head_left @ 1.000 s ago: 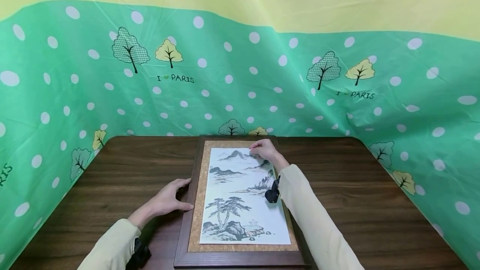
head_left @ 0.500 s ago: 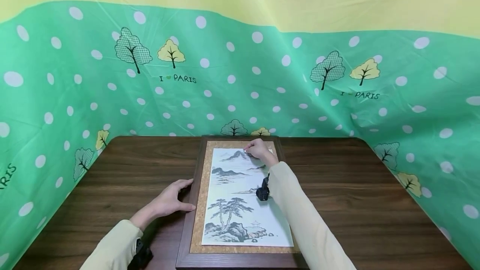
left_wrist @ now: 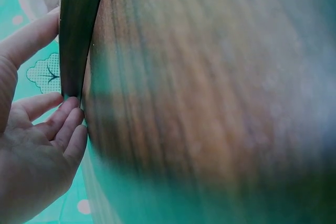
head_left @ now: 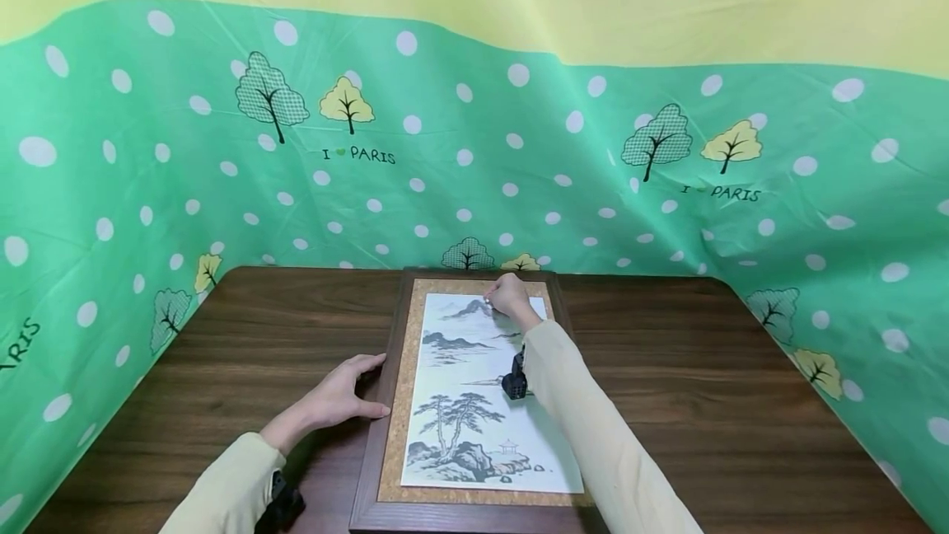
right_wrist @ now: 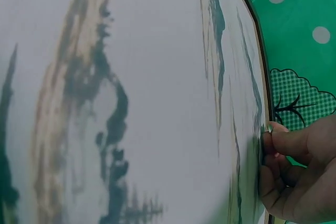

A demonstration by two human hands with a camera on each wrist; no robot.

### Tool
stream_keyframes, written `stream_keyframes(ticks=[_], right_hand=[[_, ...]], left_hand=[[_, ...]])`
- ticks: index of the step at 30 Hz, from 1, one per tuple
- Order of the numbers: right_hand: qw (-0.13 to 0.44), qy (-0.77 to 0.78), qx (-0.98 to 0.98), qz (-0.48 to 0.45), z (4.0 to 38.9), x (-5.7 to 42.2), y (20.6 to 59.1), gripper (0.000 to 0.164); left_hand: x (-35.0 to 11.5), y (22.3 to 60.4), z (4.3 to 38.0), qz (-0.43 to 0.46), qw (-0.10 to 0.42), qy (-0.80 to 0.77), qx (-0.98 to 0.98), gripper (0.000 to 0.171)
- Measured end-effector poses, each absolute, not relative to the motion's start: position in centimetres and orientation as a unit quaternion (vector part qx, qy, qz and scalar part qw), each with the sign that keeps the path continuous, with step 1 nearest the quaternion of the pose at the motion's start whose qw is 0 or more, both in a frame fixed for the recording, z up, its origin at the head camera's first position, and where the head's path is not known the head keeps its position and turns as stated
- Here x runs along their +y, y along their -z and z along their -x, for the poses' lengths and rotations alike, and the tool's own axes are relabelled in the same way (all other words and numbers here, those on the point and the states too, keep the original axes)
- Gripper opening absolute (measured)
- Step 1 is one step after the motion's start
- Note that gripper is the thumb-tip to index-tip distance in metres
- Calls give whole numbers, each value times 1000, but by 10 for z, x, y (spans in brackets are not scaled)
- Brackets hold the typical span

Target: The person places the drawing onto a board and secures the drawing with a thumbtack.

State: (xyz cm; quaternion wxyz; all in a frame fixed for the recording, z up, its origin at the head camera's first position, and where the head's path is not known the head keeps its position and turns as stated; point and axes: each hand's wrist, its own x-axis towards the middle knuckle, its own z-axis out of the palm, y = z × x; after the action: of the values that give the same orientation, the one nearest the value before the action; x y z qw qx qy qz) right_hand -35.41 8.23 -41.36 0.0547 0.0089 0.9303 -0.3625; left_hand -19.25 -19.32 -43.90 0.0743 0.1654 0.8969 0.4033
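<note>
A cork board (head_left: 390, 452) with a dark wooden frame (head_left: 460, 516) lies on the table, and a paper landscape print (head_left: 452, 369) covers most of its cork. My right hand (head_left: 511, 295) is at the print's top edge, near the middle. Its thumb and bent forefinger pinch a small pale push pin (right_wrist: 270, 128), mostly hidden by the fingertips. My left hand (head_left: 337, 394) touches the frame's left side with thumb and fingers spread apart. In the left wrist view, its relaxed fingertips (left_wrist: 79, 116) are right at the frame's edge.
The brown wooden table (head_left: 667, 386) extends to both sides of the board. Behind it hangs a green and yellow curtain (head_left: 445, 180) with dots and trees. My right forearm crosses over the board's right side, with a black wrist camera (head_left: 515, 377) above the print.
My right hand has moved left along the print's top edge, still pinching the pin, with little movement in the last half second. My left hand stays at the frame. The head view has shifted slightly.
</note>
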Motion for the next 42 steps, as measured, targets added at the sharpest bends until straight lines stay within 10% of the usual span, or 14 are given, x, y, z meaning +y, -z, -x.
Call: stream_keyframes(ticks=[27,35,42], right_hand=[[-18,396,916,-60,346,82,420,11],[-22,420,905,-60,349,81,426,46],[-2,459,886,-58,346,89,423,17]], left_hand=[[-195,439,191,-166,71,-396,900,82],[-196,439,191,-165,69,-397,900,82],[-194,440,192,-169,69,-397,899,82]])
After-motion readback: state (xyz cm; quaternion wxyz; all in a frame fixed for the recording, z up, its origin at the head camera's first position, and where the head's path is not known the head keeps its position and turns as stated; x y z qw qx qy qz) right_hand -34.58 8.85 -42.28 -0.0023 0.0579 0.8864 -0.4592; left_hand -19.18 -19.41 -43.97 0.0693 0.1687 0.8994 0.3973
